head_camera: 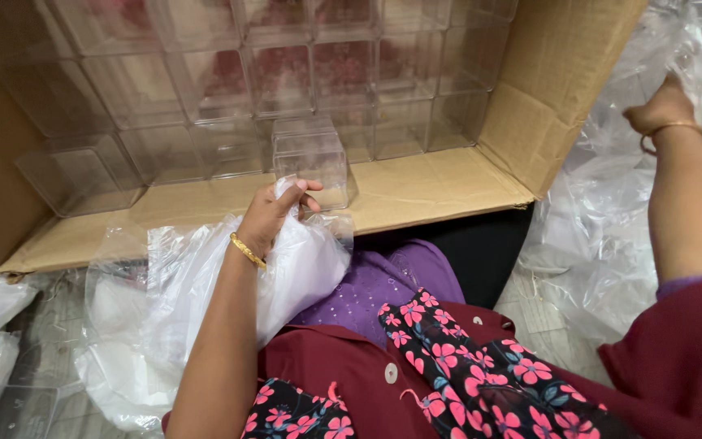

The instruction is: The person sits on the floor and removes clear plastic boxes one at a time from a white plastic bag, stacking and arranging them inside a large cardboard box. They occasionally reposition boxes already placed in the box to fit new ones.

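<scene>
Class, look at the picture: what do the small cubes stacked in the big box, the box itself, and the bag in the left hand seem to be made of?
Cubes: likely rigid clear plastic, glossy; you see through them, with sharp edges.
Box: brown corrugated cardboard, matt, with folded flaps.
Bag, gripped by the left hand: thin, crinkled plastic film, translucent and shiny.

Pale tiled floor [542, 313] under loose plastic sheeting [603, 236].

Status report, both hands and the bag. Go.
Left hand gripping clear plastic bag at box flap. Right hand out in plastic sheeting, grip unclear. Clear boxes stacked in carton.
</scene>
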### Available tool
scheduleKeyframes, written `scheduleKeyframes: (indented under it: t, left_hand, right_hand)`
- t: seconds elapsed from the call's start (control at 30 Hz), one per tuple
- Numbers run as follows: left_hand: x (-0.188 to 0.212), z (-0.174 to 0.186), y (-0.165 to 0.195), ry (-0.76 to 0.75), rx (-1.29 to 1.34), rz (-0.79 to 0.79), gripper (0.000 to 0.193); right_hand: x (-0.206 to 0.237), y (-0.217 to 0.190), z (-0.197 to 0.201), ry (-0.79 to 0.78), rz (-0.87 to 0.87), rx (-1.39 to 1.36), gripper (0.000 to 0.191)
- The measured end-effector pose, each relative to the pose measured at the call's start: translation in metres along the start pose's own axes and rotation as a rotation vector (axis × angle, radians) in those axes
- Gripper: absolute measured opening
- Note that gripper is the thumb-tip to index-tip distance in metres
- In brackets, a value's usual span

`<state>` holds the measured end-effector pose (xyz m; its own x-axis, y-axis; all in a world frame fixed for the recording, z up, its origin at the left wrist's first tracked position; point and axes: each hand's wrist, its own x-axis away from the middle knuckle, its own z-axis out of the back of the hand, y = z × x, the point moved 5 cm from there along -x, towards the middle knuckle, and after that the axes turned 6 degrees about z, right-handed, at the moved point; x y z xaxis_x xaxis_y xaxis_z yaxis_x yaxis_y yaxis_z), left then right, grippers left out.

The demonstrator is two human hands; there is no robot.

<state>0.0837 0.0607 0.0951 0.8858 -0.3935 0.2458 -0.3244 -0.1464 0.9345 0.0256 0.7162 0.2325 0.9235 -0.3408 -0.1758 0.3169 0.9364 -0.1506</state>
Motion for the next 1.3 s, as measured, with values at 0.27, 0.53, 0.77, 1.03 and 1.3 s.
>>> scheduleKeyframes:
  t: [0.27,0.53,0.77,1.03,1.3]
  left_hand:
    - [-0.002,0.007,-0.007,-0.023,0.019,-0.016,0.035]
    - [0.008,-0.003,0.046,0.356,-0.1,-0.218,0.053]
    - [0.017,-0.012,0.079,0.43,-0.064,-0.341,0.059]
    - [0.035,-0.011,0.076,0.101,-0.056,-0.272,0.027]
    - [0.027,-0.01,0.062,0.026,0.101,-0.239,0.029]
  right_hand:
    - [0.071,-0.06,0.016,0.654,0.265,-0.13,0.062]
    - [0.187,-0.29,0.025,0.468,0.465,-0.894,0.01]
    - [0.244,-0.434,-0.049,-0.614,0.584,-1.366,0.041]
    - [0.24,-0.403,-0.08,-0.523,0.404,-1.361,0.02]
    - [0.245,-0.41,-0.071,-0.275,0.425,-1.416,0.024]
